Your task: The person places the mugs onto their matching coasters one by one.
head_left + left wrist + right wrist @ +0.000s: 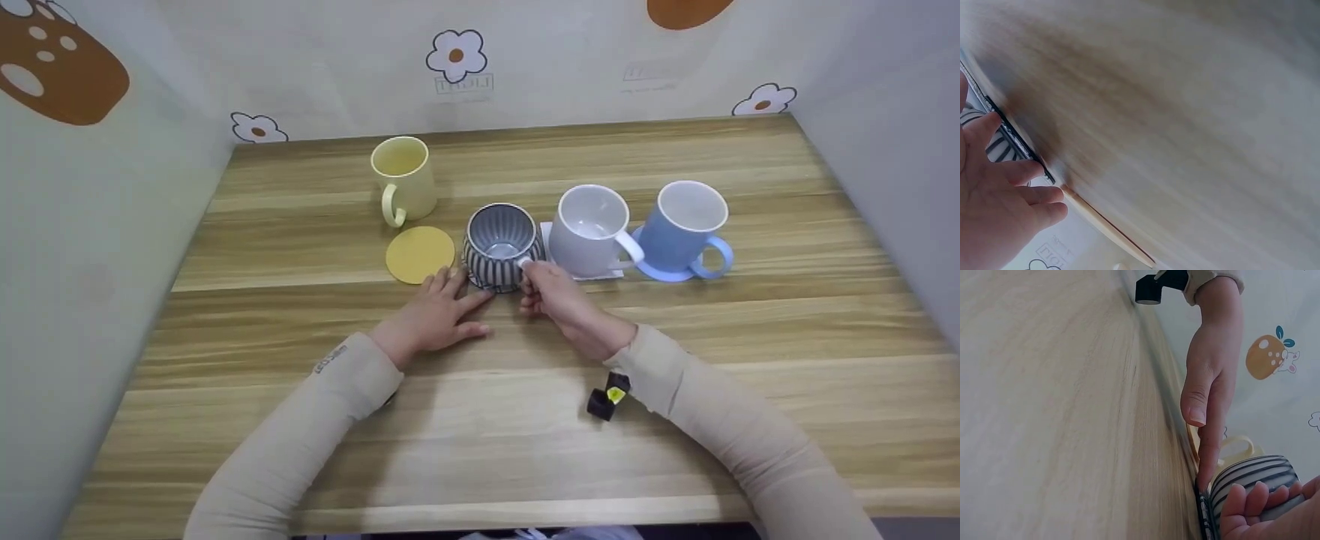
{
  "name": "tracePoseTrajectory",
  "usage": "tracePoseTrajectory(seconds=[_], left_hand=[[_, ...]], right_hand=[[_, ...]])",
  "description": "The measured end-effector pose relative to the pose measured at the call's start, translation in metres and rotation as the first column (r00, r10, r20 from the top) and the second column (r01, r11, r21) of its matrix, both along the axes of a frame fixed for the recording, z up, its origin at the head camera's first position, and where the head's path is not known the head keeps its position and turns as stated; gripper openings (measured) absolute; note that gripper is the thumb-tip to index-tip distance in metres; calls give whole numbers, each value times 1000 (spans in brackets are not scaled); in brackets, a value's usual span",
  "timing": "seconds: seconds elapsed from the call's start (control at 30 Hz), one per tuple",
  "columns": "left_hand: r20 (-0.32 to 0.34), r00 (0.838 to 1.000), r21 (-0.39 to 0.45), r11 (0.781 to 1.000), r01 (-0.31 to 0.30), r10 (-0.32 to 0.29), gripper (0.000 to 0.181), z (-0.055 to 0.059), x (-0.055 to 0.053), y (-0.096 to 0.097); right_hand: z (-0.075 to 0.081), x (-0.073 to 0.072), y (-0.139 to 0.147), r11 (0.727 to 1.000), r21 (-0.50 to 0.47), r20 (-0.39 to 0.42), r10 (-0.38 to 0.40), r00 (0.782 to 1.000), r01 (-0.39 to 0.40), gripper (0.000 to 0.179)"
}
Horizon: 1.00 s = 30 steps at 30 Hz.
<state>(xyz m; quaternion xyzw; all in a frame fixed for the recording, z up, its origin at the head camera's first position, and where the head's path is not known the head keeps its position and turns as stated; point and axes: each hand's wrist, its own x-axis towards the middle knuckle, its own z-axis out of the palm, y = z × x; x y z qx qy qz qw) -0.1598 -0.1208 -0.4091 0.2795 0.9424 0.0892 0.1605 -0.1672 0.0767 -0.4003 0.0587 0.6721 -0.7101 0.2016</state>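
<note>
A grey-and-white striped mug [501, 247] stands upright on a dark patterned coaster [1205, 514]. My right hand [566, 300] pinches the mug's handle on its near right side, its other fingers curled beside the mug in the right wrist view. Spread flat on the table, my left hand [435, 319] touches the coaster's near left edge with extended fingers. In the left wrist view, the left fingers [1022, 171] lie along the coaster's edge, with the striped mug [1002, 149] partly hidden behind them. Just left of the mug lies a round yellow coaster [420, 256].
A yellow mug [409, 184] stands behind the yellow coaster. To the right, a white mug [589, 232] sits on a white square coaster [600, 277], and a blue mug [675, 236] on a round blue coaster [660, 274]. A patterned wall [525, 67] borders the table's back.
</note>
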Motion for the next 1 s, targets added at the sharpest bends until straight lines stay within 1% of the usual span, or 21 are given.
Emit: tracePoseTrajectory(seconds=[0.23, 0.33, 0.4, 0.47, 0.53, 0.57, 0.6, 0.67, 0.7, 0.73, 0.77, 0.83, 0.87, 0.9, 0.97, 1.0], left_hand=[[-1, 1000, -12, 1000, 1, -1, 62, -1, -1, 0], [2, 1000, -20, 1000, 2, -2, 61, -1, -1, 0], [3, 1000, -17, 1000, 2, -2, 61, 0, -1, -2], [-4, 1000, -1, 1000, 0, 0, 60, 1, -1, -6], [-9, 1000, 17, 1000, -6, 6, 59, 4, 0, -11], [-14, 1000, 24, 1000, -15, 15, 58, 5, -1, -14], [-22, 999, 30, 999, -26, 26, 57, 7, -1, -17], [-38, 997, 35, 997, -73, 74, 57, 11, -2, -24], [-52, 992, 41, 993, -109, 111, 57, 13, -4, -27], [-70, 986, 50, 988, -148, 151, 56, 15, -5, -31], [-92, 976, 64, 979, -192, 198, 56, 16, -7, -34], [-123, 948, 108, 953, -282, 294, 56, 20, -11, -41], [-132, 930, 143, 935, -324, 342, 54, 21, -13, -44], [-129, 913, 180, 914, -362, 387, 54, 23, -15, -47], [-98, 884, 251, 870, -424, 458, 53, 27, -20, -53], [-69, 870, 285, 845, -452, 489, 53, 30, -23, -56]], right_hand=[[1, -2, 1, 1000, 22, -1, 19, 1000, -19, 28], [3, -3, 3, 997, 52, 10, 48, 999, -49, 28], [5, -2, 5, 993, 89, -1, 81, 997, -80, 27], [7, -1, 8, 983, 148, -33, 110, 993, -104, 26], [9, 1, 12, 969, 219, -91, 136, 987, -114, 22], [10, 2, 14, 954, 277, -145, 157, 977, -112, 22], [11, 4, 16, 934, 342, -203, 179, 963, -102, 21], [14, 6, 21, 877, 475, -305, 235, 923, -66, 21], [17, 9, 23, 844, 535, -349, 265, 899, -42, 24], [20, 11, 25, 811, 585, -396, 295, 869, -9, 26], [23, 13, 26, 778, 628, -437, 320, 841, 31, 28], [29, 19, 26, 739, 667, -504, 360, 785, 89, 31], [32, 21, 25, 728, 675, -542, 378, 750, 121, 31], [34, 24, 23, 724, 674, -581, 399, 710, 145, 30], [36, 28, 18, 715, 671, -654, 446, 612, 196, 26], [36, 30, 14, 710, 669, -685, 473, 555, 220, 23]])
